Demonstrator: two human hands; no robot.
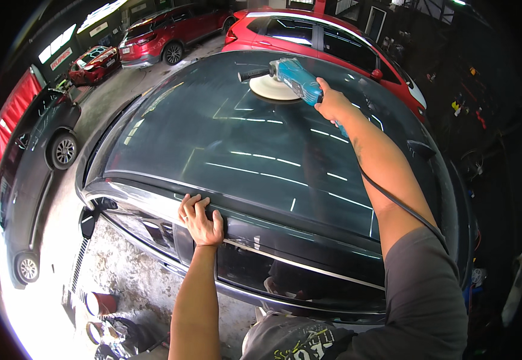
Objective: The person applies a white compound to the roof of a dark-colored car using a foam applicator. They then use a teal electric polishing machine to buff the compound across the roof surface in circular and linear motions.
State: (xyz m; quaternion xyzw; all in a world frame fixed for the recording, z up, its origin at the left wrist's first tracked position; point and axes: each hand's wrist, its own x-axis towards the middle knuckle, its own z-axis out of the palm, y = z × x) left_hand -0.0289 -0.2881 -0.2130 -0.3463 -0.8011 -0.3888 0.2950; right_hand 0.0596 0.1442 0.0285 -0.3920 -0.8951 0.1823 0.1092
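A teal and black car polisher [297, 79] is held out at arm's length by my right hand [333, 102], its fingers wrapped round the rear of the body. The round cream polishing pad [273, 89] sits on the far part of the dark car roof [237, 141]. A black side handle [253, 74] sticks out to the left with no hand on it. From the tool a black cord [387, 193] runs back along my right arm. My left hand [201, 221] rests on the roof's near edge above the side windows, fingers spread, holding nothing.
Beyond the roof stand a bright red car [309, 37] and a dark red SUV [168, 36]. A dark grey vehicle [33, 162] is parked at left. Buckets [101, 303] stand on the stained concrete floor at lower left, beside a dark bundle [130, 333].
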